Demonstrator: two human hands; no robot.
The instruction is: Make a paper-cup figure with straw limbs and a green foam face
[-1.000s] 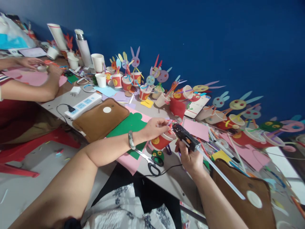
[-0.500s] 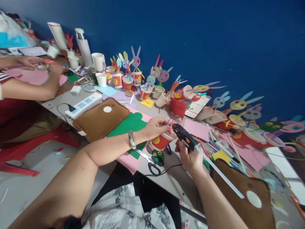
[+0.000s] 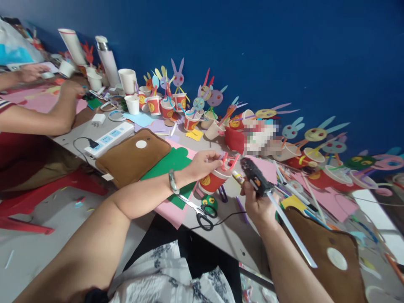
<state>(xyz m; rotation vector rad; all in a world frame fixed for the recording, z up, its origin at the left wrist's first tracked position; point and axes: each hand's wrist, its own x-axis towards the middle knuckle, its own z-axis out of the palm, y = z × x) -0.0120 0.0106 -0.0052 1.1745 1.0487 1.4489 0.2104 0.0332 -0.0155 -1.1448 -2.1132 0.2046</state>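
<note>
My left hand (image 3: 205, 165) is closed, thumb and fingers pinched at a folded pink-red strip (image 3: 224, 161) at the rim of a red and white paper cup (image 3: 212, 182). The fingers partly hide where strip and cup meet. My right hand (image 3: 260, 204) grips a black hot glue gun (image 3: 257, 174), its nozzle right of the cup and apart from it. A long translucent glue stick (image 3: 295, 233) sticks out of the gun's back. Below the cup lie black-handled scissors (image 3: 202, 212) and a green paper face (image 3: 211, 202) with yellow eyes.
Paper cups with rabbit figures (image 3: 179, 99) line the blue wall. A power strip (image 3: 110, 139), brown pouch (image 3: 134, 155) and green paper (image 3: 164, 174) lie to the left; another brown pouch (image 3: 322, 248) lies right. Across the table, another person's forearms (image 3: 53, 113) rest over pink paper.
My right hand has drawn the glue gun away from the strip, to the right. My left hand stays at the cup. The other person's hands have shifted.
</note>
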